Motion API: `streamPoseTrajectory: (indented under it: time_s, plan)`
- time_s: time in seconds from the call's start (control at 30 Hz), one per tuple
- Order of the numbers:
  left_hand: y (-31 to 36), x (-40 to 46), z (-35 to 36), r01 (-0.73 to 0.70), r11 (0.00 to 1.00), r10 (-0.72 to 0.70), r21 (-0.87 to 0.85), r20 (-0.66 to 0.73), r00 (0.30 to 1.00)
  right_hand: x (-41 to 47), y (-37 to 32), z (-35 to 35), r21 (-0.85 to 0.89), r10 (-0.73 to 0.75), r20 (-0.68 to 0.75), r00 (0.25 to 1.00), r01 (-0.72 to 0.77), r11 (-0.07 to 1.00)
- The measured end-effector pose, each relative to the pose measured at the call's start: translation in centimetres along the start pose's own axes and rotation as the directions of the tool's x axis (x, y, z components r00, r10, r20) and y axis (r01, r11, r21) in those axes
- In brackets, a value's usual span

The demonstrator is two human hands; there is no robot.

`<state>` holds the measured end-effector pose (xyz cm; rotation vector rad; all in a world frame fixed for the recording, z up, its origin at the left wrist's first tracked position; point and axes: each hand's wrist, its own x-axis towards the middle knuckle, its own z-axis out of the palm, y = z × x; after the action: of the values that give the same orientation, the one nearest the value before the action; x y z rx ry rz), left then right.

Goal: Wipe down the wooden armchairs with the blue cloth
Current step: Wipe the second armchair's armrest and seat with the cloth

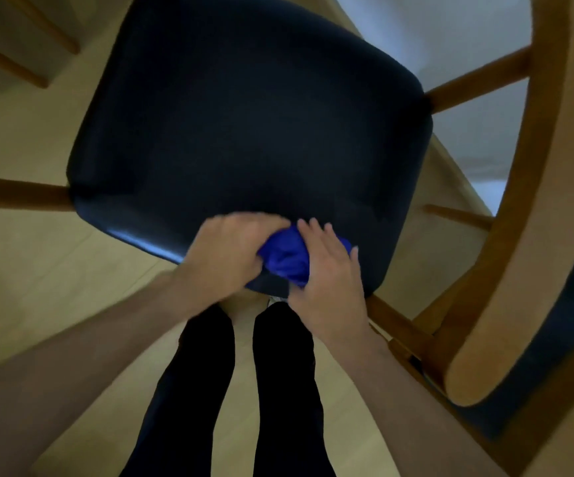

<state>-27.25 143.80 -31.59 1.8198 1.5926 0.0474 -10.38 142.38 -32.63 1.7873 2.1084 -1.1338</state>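
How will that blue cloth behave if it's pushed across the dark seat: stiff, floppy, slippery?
Probably floppy: the blue cloth is bunched into folds between the left hand and right hand. Likely light, since it wads up small. It may glide easily, as the dark seat looks smooth and faintly glossy at its edge, though blur limits certainty.

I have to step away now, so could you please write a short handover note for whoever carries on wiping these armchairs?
Left hand: fingers curled round the blue cloth, gripping it.
Right hand: fingers straight, resting on the cloth's other side.
The cloth is bunched up at the near edge of the dark seat cushion of the armchair in front.
A second armchair stands to the right; its curved wooden armrest is close by.
Done: cannot tell which surfaces have been wiped.
Left: probably spread the cloth, then wipe the wooden frames.
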Motion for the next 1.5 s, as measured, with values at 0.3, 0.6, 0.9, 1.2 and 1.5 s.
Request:
streamPoseTrajectory:
  time_s: [0.3,0.6,0.9,1.2,1.5]
  plan:
    - [3.5,12.5,-1.2,-0.251,0.960,0.242,-0.123,-0.080,0.967,7.7,2.8,-6.3,0.166,0.302,-0.523,0.797,-0.253,0.953]
    - [2.3,5.5,4.4,-0.321,0.937,0.337,0.141,-0.107,0.935,0.6,1.7,1.3,0.098,0.402,-0.280,0.872,-0.390,0.915]
    - [2.2,3.7,3.0,-0.314,0.937,0.310,0.155,0.053,0.949,-0.5,2.3,0.1,0.196,0.371,-0.352,0.860,-0.319,0.927]
    - [8.6,13.9,3.9,-0.350,0.934,0.354,0.067,-0.059,0.933,6.4,6.3,-2.7,0.665,0.689,-0.440,0.577,-0.306,0.681]
    - [4.3,3.8,5.0,-0.432,0.896,0.397,0.099,0.256,0.882,-2.2,3.3,4.0,0.615,0.721,-0.218,0.657,-0.481,0.625]
